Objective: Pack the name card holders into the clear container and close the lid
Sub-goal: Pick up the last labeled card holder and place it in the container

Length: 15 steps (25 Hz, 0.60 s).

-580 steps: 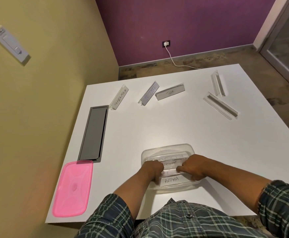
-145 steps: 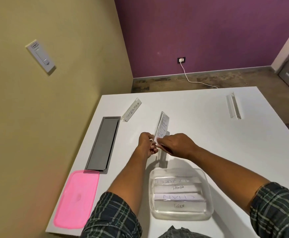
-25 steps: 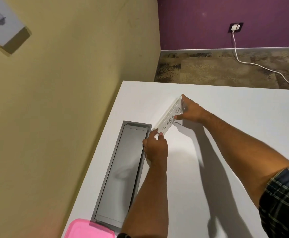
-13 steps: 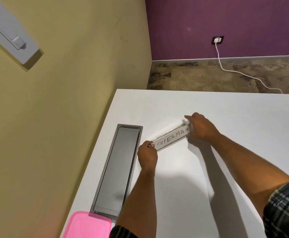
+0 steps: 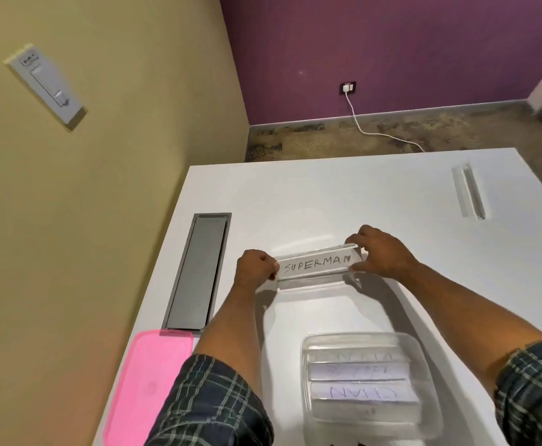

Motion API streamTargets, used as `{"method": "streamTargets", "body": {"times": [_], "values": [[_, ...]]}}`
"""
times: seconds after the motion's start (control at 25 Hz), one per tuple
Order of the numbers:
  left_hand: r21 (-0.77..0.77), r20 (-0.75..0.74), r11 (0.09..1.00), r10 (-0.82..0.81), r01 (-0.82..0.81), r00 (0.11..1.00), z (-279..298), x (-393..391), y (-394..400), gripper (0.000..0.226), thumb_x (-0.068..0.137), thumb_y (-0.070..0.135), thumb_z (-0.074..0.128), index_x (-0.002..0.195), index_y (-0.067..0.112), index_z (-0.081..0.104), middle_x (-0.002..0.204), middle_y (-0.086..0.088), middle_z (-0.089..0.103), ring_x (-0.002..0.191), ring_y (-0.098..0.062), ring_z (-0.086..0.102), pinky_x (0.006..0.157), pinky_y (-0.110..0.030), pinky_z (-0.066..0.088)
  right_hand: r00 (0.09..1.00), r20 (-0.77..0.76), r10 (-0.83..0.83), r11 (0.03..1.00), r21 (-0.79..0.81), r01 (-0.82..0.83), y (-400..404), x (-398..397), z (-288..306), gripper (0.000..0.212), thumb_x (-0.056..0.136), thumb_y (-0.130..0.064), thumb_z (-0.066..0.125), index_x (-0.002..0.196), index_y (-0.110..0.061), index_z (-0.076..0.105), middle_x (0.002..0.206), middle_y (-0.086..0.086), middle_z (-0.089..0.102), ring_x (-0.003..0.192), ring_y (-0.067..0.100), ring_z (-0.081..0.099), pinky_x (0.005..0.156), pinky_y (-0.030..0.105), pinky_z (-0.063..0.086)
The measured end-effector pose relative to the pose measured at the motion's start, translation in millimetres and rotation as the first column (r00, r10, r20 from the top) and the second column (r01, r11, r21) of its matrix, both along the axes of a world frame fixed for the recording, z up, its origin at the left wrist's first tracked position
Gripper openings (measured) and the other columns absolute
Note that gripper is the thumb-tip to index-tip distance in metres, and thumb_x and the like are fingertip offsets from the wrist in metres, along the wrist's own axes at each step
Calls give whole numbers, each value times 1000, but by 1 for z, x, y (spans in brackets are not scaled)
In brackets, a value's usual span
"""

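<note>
A clear name card holder marked SUPERMAN [image 5: 317, 264] hangs level above the white table [image 5: 327, 194]. My left hand [image 5: 256, 264] grips its left end and my right hand [image 5: 380, 256] grips its right end. The clear container [image 5: 367, 379] stands open near the front edge, below and to the right of the held holder, with several holders stacked inside. One more clear holder [image 5: 468, 191] lies at the far right of the table. The pink lid [image 5: 148, 386] lies flat at the front left corner.
A grey cable hatch [image 5: 200, 270] is set into the table's left side, beside the yellow wall. A white cable [image 5: 375, 130] runs from a wall socket across the floor behind the table.
Both hands have carried the SUPERMAN holder from the far left part of the table back toward the container, turning it level. The view has tilted down, showing the container again.
</note>
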<state>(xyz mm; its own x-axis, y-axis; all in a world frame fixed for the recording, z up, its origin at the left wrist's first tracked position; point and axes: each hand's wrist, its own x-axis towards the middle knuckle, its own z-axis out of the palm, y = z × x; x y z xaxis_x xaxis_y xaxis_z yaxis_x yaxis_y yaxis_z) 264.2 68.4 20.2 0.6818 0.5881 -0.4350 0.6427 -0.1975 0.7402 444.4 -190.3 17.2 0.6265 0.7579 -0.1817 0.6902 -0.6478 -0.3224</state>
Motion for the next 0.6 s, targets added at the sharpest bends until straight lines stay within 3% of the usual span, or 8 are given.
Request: {"method": "streamTargets", "body": {"times": [0.04, 0.12, 0.2, 0.28, 0.4, 0.6], "values": [[-37, -9, 999, -24, 23, 1000, 6, -6, -6, 5, 79, 4, 74, 74, 2, 73, 77, -19, 75, 80, -36, 76, 64, -28, 61, 1000, -20, 8, 1000, 28, -7, -15, -6, 5, 58, 66, -49, 86, 117, -33, 64, 108, -6, 49, 92, 18, 58, 71, 31, 46], [-139, -61, 988, -80, 70, 995, 17, -21, -25, 11, 82, 7, 75, 82, 8, 64, 79, -19, 75, 78, -37, 76, 44, -17, 41, 998, -52, 34, 998, 59, -31, -49, -24, 11, 58, 64, -51, 86, 115, -34, 65, 114, -9, 49, 92, 15, 56, 72, 30, 46], [-248, -108, 963, -138, 108, 984, 24, -34, -39, 23, 86, 12, 75, 93, 13, 53, 86, -21, 76, 71, -30, 75, 46, -19, 30, 994, -86, 69, 995, 77, -62, -74, -38, 15, 57, 66, -51, 86, 115, -31, 65, 116, -12, 57, 97, 14, 59, 77, 31, 46], [-290, -169, 936, -254, 199, 952, 33, -44, -51, 22, 88, 19, 75, 96, 14, 54, 94, -22, 76, 71, -25, 75, 51, -23, 32, 988, -126, 88, 994, 82, -77, -93, -50, 16, 55, 67, -51, 86, 113, -32, 64, 110, -13, 65, 99, 13, 60, 79, 30, 44], [-294, -291, 880, -454, 373, 842, 44, -52, -70, 29, 89, 28, 72, 108, 6, 69, 93, -11, 79, 81, -19, 77, 56, -25, 33, 984, -147, 104, 991, 104, -89, -114, -63, 15, 52, 66, -50, 88, 110, -32, 66, 105, -15, 68, 95, 10, 61, 78, 28, 43], [-368, -426, 765, -644, 528, 636, 59, -53, -103, 37, 90, 30, 72, 117, 3, 70, 99, -13, 78, 66, -14, 71, 52, -25, 27, 980, -143, 136, 988, 90, -124, -140, -85, 14, 54, 64, -47, 89, 108, -29, 64, 107, -14, 69, 93, 11, 59, 80, 32, 46]]}}
